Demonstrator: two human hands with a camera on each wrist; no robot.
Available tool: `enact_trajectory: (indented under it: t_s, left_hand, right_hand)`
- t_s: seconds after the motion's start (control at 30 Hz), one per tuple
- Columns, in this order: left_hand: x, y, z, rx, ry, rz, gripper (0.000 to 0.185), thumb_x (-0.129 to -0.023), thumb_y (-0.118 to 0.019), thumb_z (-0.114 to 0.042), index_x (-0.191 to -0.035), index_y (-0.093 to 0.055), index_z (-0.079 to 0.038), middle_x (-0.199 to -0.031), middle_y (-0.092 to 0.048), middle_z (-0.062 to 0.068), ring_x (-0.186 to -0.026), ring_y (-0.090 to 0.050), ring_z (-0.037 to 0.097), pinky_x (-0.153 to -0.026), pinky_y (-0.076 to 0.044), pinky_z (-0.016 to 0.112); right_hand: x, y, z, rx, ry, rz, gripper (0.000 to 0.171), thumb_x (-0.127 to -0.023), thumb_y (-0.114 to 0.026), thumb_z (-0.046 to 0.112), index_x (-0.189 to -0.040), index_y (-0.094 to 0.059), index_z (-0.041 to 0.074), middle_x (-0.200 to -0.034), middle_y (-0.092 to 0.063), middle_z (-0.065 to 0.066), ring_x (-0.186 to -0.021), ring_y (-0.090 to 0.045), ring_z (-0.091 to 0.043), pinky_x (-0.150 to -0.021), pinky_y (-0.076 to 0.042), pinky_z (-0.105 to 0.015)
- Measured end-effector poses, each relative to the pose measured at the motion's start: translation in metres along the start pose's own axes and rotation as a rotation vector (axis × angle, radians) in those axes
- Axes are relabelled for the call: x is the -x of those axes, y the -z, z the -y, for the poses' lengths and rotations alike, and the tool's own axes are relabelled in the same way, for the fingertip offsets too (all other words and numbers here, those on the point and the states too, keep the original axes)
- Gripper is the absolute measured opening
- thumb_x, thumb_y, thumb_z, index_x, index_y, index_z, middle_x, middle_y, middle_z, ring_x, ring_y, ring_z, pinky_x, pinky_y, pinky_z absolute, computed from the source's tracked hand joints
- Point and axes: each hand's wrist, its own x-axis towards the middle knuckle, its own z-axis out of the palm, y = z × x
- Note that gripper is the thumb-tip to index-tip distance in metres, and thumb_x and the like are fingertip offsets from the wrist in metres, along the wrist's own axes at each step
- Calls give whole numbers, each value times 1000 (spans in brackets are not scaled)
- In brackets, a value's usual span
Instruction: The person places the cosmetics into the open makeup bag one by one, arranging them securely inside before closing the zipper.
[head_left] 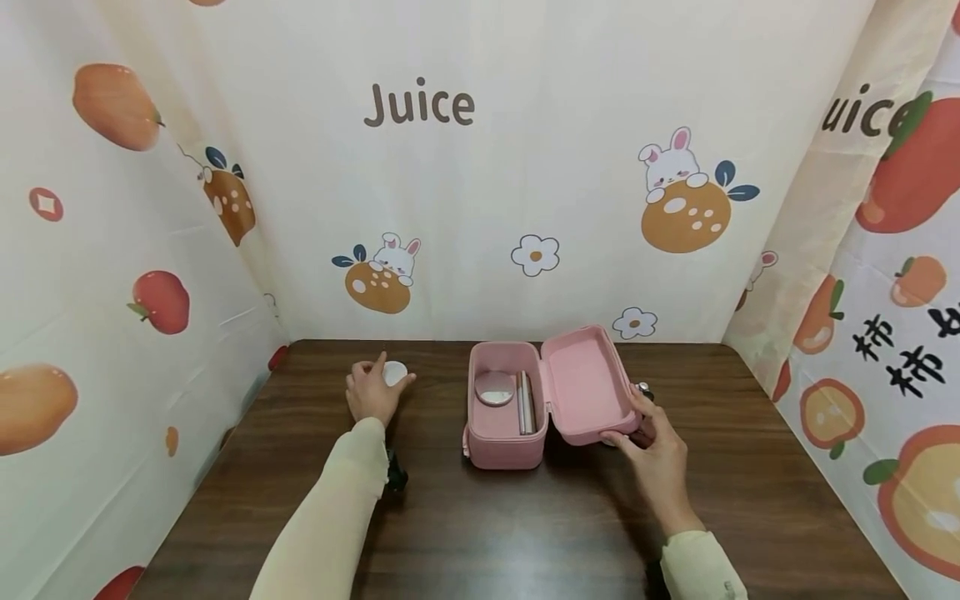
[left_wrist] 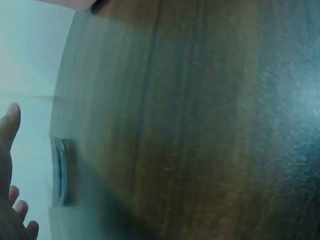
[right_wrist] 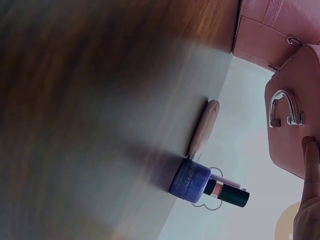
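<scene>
Grips the lid (head_left: 587, 379) of the pink case (head_left: 504, 454) at its near outer corner with the right hand (head_left: 662, 454), pinching between thumb and fingers. Holds it slanted right of the case. Left of the case, has the left hand (head_left: 371, 393) just above a white round container (head_left: 395, 371), with thumb and fingers spread apart. Has a round compact (head_left: 495, 388) inside the case and slim sticks (head_left: 524, 407) just beside that. Right of the case, shows a blue-violet jar (right_wrist: 190, 181), a dark-capped tube (right_wrist: 231, 194) and a flat pinkish item (right_wrist: 204, 128).
</scene>
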Motion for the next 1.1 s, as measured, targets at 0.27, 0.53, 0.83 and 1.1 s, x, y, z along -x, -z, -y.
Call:
enact_trajectory:
  t_s: [0.27,0.53,0.83,1.1]
  left_hand:
    - [0,-9,16,20,73,60,81,-87,-72,-47,-152,-38,-11,-144,-38,24,-130,-36,43,-104,-36,61]
    - [-2,-13,26,-56,85,74,82,-86,-73,-47,-151,-39,-9,-146,-42,22,-128,-38,46,-103,-37,60]
    - [0,-23,31,-79,25,-18,73,-85,-74,-45,-144,-51,-8,-142,-53,16,-121,-46,44,-101,-40,57]
    - [5,-26,12,99,-6,-35,71,-84,-76,-41,-142,-53,-5,-141,-54,15,-123,-46,40,-105,-40,52]
  right_hand:
    - [-1,0,-1,10,10,-7,63,-63,-82,-16,-122,-60,-9,-136,-57,-22,-96,-62,7,-77,-50,-7]
    - [1,-1,-2,22,-15,-7,64,-63,-83,-15,-122,-60,-7,-136,-57,-22,-96,-62,8,-77,-50,-7]
    - [1,0,-2,8,-8,-10,65,-62,-83,-17,-122,-60,-8,-136,-57,-23,-99,-62,9,-78,-50,-7]
    - [-1,-1,0,-2,-1,-4,64,-62,-82,-17,-121,-60,-9,-136,-57,-23,-97,-62,9,-77,-51,-8]
